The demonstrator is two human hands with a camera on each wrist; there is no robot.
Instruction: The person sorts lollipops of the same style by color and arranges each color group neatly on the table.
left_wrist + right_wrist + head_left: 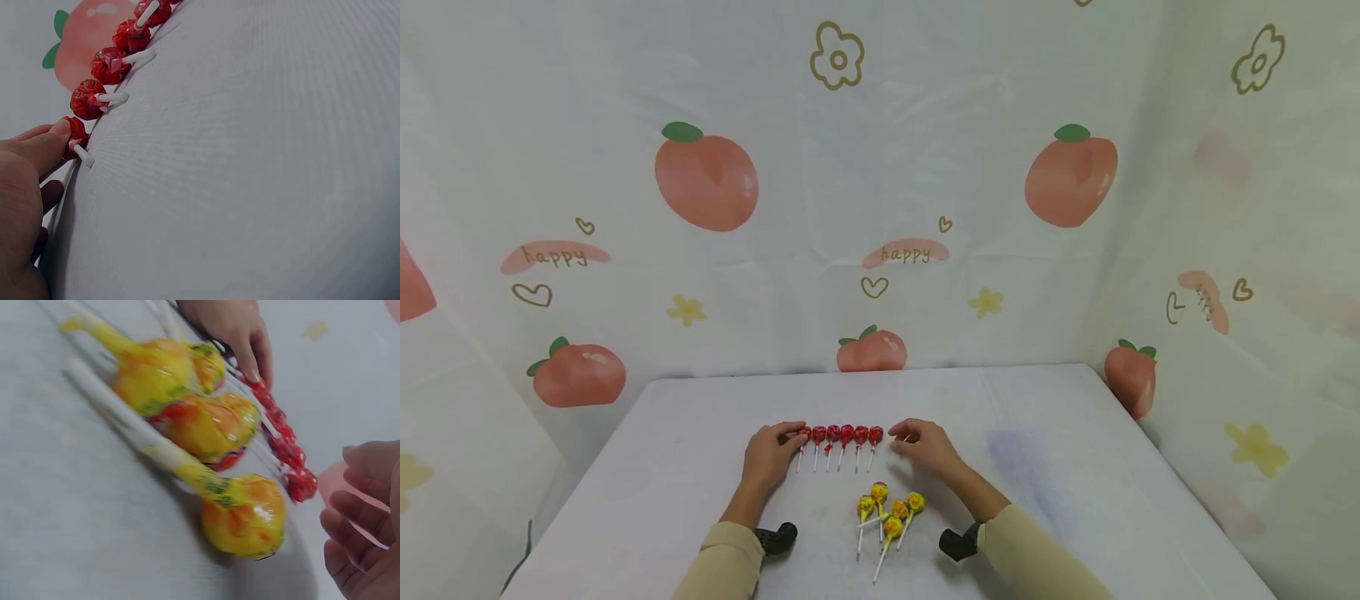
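Observation:
Several red lollipops lie side by side in a row, their white sticks pointing toward me. My left hand (pixel 767 457) is at the left end of this row. In the left wrist view its thumb and finger pinch the wrapped head of the end red lollipop (pixel 79 134). At the other end, my right hand (pixel 931 450) hovers just beside the last red lollipop (pixel 876 435). Its fingers are loosely bent around nothing, as the right wrist view also shows. Nearer to me, several yellow lollipops (pixel 892 527) lie in a loose cluster, some sticks crossing.
The lollipops lie on a white-covered table (pixel 700 467). Behind it hangs a white backdrop (pixel 880 150) printed with peaches and flowers. A black wrist mount (pixel 777 539) sits at the left cuff, and another black mount (pixel 958 543) at the right cuff, near the yellow cluster.

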